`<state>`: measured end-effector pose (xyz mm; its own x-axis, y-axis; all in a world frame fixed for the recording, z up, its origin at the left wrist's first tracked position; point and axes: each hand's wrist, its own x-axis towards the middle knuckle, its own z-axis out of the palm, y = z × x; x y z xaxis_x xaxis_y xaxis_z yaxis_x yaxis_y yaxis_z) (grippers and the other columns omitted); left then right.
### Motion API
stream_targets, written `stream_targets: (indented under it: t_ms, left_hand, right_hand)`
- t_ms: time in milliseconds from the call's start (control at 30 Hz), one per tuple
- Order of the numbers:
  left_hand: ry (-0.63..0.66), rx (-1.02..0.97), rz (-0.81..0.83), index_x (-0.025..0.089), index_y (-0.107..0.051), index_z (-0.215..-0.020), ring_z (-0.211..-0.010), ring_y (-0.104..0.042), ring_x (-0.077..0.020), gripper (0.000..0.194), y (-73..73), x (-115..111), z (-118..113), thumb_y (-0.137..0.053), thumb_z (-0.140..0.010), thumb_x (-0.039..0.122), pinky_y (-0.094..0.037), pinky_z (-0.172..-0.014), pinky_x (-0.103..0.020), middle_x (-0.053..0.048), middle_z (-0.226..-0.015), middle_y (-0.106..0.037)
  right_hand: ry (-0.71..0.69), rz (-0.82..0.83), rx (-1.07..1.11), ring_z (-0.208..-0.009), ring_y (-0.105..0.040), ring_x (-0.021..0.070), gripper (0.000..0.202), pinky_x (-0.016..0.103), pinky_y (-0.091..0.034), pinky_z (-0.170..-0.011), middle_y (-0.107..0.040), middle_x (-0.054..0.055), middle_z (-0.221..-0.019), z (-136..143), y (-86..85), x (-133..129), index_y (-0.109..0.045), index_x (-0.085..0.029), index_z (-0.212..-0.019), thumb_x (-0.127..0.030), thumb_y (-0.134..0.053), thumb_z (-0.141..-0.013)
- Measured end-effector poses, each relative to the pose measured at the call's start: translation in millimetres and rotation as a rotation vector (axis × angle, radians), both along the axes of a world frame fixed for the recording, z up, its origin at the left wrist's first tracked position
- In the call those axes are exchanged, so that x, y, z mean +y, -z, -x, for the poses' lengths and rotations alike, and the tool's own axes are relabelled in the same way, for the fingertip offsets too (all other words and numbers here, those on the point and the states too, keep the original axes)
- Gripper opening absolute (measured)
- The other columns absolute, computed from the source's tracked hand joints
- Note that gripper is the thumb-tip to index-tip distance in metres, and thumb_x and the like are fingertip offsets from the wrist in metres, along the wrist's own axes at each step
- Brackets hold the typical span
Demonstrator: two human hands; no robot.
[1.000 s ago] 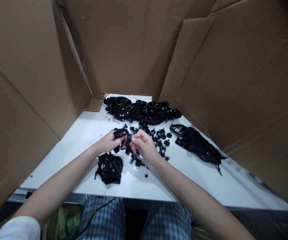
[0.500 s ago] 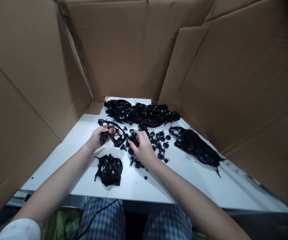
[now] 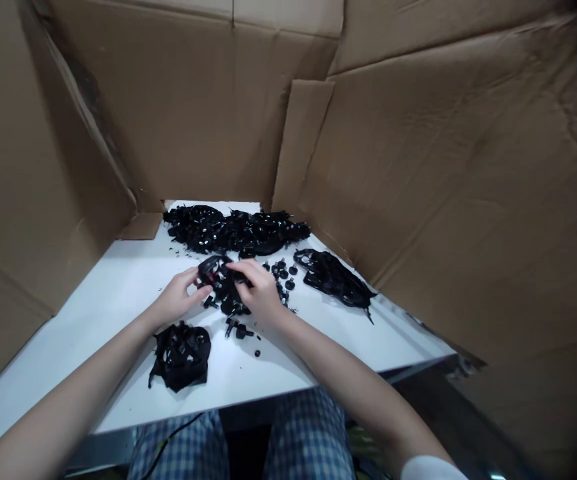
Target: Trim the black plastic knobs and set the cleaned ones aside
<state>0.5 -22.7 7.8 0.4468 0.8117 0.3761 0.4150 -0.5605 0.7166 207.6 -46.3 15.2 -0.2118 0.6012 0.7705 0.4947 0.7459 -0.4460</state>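
Note:
A black sheet with holes [image 3: 213, 265] is held up between my two hands, over small black round parts with metal stems [image 3: 229, 303]. My left hand [image 3: 181, 293] is at its left side, thumb stretched toward the right and some fingertips behind the sheet. My right hand [image 3: 257, 288] pinches its right edge between thumb and fingers. Nearer to me, a crumpled black piece [image 3: 182, 357] lies on the white table [image 3: 248, 383]. More of the round parts [image 3: 283, 272] lie just right of my right hand.
A long heap of black pieces [image 3: 238, 232] lies along the back. Flat black sheets [image 3: 335, 279] are stacked at the right. Cardboard walls [image 3: 183, 107] enclose the table at the back and both sides.
The view has turned to the right. The black sheet, earlier in my left hand alone, is now between both hands. My right hand has moved from the small parts to the sheet's edge.

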Motion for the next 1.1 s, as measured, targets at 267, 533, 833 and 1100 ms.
stream_targets:
  t_ms: [267,533,833,1100]
  left_hand:
    - [-0.072,-0.024,-0.007,0.015,-0.062,-0.104,-0.093,-0.061,-0.0231,0.039,-2.7,8,5,-0.041,-0.09,0.045,-0.046,-0.083,-0.035,-0.01,-0.1,-0.066]
    - [-0.078,-0.051,-0.027,0.016,-0.064,-0.095,-0.092,-0.059,-0.0212,0.036,8.1,15,4,-0.041,-0.091,0.043,-0.044,-0.086,-0.033,-0.007,-0.094,-0.065]
    - [-0.103,-0.26,0.119,0.016,-0.064,-0.085,-0.086,-0.06,-0.0201,0.035,18.5,25,6,-0.045,-0.088,0.046,-0.047,-0.084,-0.033,-0.007,-0.086,-0.066]
    - [0.062,-0.418,0.327,0.014,-0.064,-0.101,-0.099,-0.063,-0.0222,0.034,13.6,31,10,-0.05,-0.084,0.039,-0.046,-0.09,-0.034,-0.009,-0.105,-0.069]
  right_hand:
    - [0.987,0.144,-0.296,-0.103,-0.054,0.0326,0.033,0.048,-0.044,-0.083,-0.059,0.018,-0.105,-107,-70.2,-7,-0.063,-0.014,-0.108,-0.013,-0.051,-0.078]
    - [0.503,0.343,-0.636,-0.106,-0.053,0.0332,0.036,0.049,-0.043,-0.088,-0.059,0.02,-0.113,-32,-58.7,-49,-0.058,-0.01,-0.115,-0.031,-0.056,-0.085]
    - [-0.427,0.264,-0.856,-0.106,-0.052,0.0298,0.045,0.044,-0.049,-0.085,-0.053,0.016,-0.122,75,-13.1,-44,-0.059,-0.018,-0.116,-0.032,-0.071,-0.075]
    - [-0.238,0.521,-0.181,-0.086,-0.059,0.0192,0.042,0.038,-0.052,-0.077,-0.059,0.009,-0.108,53,4.1,24,-0.05,-0.019,-0.117,-0.034,-0.063,-0.08]
